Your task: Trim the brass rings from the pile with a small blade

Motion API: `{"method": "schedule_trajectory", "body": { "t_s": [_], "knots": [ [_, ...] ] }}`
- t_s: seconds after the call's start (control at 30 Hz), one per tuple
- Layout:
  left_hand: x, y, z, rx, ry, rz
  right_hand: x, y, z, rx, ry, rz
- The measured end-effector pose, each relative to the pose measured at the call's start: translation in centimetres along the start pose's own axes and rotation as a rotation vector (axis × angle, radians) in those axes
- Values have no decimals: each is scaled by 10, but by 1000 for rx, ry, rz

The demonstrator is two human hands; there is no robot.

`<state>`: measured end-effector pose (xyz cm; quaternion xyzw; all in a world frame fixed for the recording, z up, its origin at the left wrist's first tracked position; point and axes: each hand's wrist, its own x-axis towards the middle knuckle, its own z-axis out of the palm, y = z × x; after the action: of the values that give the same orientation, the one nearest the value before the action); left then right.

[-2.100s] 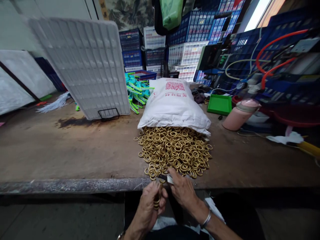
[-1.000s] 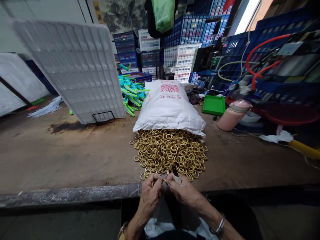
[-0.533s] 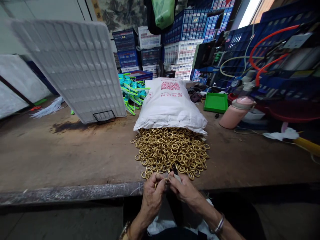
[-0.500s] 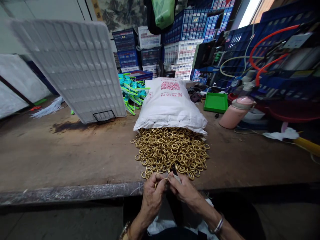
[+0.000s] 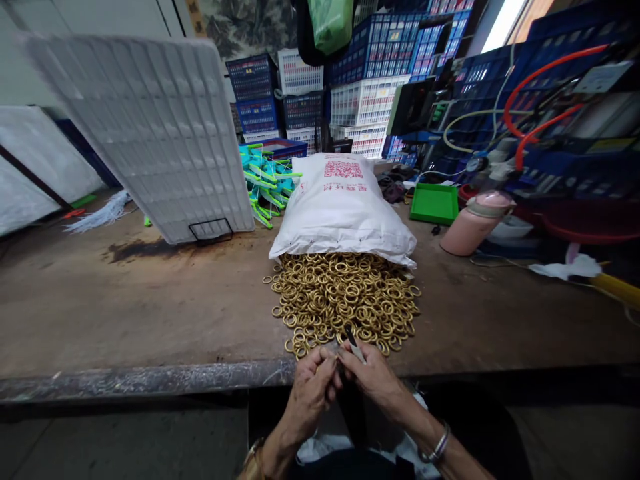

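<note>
My left hand (image 5: pixel 313 383) is closed in a pinch at the bench's front edge; what lies between its fingers is too small to make out. Its fingertips meet those of my right hand (image 5: pixel 373 377). Gripped in my right hand is a slim tool (image 5: pixel 354 345) with a black end and a pale grey part, its lower portion hidden by the fingers. Just beyond both hands spreads a heap of brass-coloured rings (image 5: pixel 345 293). They spill from the mouth of a white woven sack (image 5: pixel 343 213) with red print, lying on its side.
The brown workbench (image 5: pixel 150 320) has a worn front edge. A white ribbed panel (image 5: pixel 155 133) leans upright at left, near teal and green plastic pieces (image 5: pixel 270 180). To the right are a green tray (image 5: pixel 434 204) and a pink bottle (image 5: pixel 473 225). Stacked crates (image 5: pixel 370 103) stand behind.
My left hand has shifted slightly right and its fingers have curled closer together; the ring seen in it before is now hidden. My right hand still holds the slim tool.
</note>
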<state>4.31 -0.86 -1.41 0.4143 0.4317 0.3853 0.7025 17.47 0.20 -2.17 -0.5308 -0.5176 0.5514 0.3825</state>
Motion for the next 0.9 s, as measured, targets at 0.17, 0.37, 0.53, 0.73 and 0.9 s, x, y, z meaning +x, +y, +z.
{"method": "schedule_trajectory", "body": {
  "t_s": [0.17,0.37,0.53,0.73,0.9],
  "knots": [
    [-1,-3,-2,-54,4,-20,0,0,1,70,-18,1],
    [-2,-7,-2,-172,9,-20,1,2,2,97,-56,-7],
    [-3,-6,-1,-165,19,-21,-1,2,0,-32,-4,-23],
    [-4,-1,-4,-124,46,3,-8,-2,1,-420,48,-141],
    [-4,-3,-5,-82,39,19,-11,0,2,-673,-19,-193]
  ]
}}
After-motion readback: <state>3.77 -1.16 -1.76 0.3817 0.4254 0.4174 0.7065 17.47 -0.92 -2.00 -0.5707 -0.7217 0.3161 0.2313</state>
